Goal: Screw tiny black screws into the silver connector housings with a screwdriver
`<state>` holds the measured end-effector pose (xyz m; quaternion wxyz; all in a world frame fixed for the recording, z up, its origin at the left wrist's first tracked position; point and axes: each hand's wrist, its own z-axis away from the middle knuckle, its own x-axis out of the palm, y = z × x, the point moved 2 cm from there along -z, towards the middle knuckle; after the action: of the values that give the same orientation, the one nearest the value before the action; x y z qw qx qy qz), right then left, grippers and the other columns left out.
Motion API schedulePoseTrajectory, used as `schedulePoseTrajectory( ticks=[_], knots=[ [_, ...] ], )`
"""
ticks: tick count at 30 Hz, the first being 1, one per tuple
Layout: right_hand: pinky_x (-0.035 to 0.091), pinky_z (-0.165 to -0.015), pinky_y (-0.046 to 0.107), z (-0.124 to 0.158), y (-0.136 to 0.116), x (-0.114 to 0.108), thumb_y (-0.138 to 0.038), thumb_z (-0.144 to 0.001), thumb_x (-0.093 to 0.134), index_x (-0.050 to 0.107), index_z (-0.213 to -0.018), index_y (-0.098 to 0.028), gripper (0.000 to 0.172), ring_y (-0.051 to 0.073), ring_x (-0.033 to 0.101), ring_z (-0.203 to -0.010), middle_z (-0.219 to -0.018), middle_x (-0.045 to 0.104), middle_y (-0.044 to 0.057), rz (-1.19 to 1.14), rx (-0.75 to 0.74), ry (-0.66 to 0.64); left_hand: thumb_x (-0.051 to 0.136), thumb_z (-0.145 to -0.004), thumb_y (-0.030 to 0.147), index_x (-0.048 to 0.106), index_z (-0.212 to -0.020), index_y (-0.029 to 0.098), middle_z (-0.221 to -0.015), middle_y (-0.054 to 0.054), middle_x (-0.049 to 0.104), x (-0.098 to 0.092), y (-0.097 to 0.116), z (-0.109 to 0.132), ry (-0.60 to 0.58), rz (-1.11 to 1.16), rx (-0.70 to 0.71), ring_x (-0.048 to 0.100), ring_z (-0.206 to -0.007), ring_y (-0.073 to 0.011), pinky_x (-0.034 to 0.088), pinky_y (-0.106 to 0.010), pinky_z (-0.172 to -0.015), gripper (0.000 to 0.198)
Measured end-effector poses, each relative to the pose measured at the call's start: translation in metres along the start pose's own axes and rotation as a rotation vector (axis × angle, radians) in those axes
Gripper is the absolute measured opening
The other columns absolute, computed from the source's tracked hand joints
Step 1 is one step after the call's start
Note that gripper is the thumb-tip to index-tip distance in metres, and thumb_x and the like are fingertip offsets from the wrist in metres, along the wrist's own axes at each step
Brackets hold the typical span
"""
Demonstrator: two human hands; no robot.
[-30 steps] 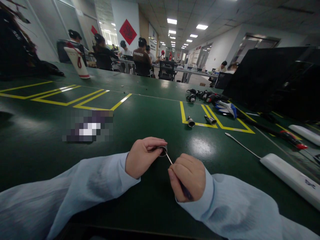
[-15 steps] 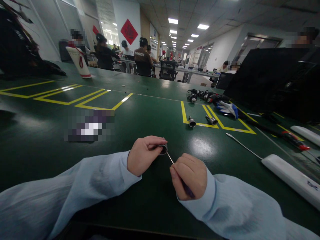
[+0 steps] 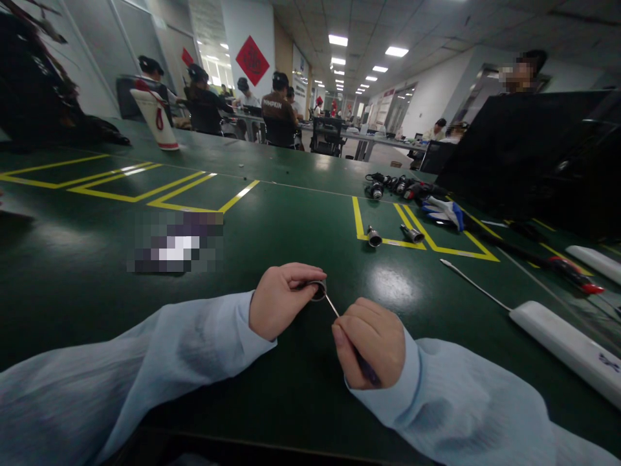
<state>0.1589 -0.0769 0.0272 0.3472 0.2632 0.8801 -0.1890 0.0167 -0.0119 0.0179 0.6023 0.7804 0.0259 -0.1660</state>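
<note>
My left hand [image 3: 286,299] is closed around a small round metal part [image 3: 320,289] with a dark hollow opening facing me. Most of that part lies behind my fingers. In my right hand [image 3: 372,343] is a screwdriver [image 3: 332,305] with a thin bright shaft. Its tip reaches the rim of the hollow opening, and the dark handle is mostly covered by my fist. Beyond my hands, two cup-shaped metal parts, one on the left [image 3: 374,237] and one on the right [image 3: 411,233], lie by yellow tape lines.
Dark cabled parts [image 3: 388,186] and a white-and-blue glove [image 3: 444,212] lie at the back right of the green table [image 3: 301,233]. A white power strip [image 3: 563,336] and a red-and-black tool [image 3: 575,274] are on the right. A white cup [image 3: 156,123] stands far left; people sit beyond.
Both hands keep nearly the same hold and place, with the screwdriver still at the metal part. A person behind the black panel at the right has shifted leftward.
</note>
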Motion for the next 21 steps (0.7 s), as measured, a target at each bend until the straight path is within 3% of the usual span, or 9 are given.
schedulePoseTrajectory(
  ticks=[21],
  knots=[
    [0.030, -0.048, 0.027, -0.0011, -0.0026, 0.0008, -0.010, -0.075, 0.044, 0.056, -0.056, -0.011, 0.023, 0.013, 0.039, -0.051, -0.051, 0.050, 0.006, 0.047, -0.025, -0.013, 0.056, -0.064, 0.008, 0.070, -0.076, 0.014, -0.093, -0.008, 0.068, -0.0013, 0.0002, -0.0006, 0.015, -0.034, 0.019, 0.065, -0.085, -0.0196, 0.053, -0.034, -0.082, 0.020]
  ],
)
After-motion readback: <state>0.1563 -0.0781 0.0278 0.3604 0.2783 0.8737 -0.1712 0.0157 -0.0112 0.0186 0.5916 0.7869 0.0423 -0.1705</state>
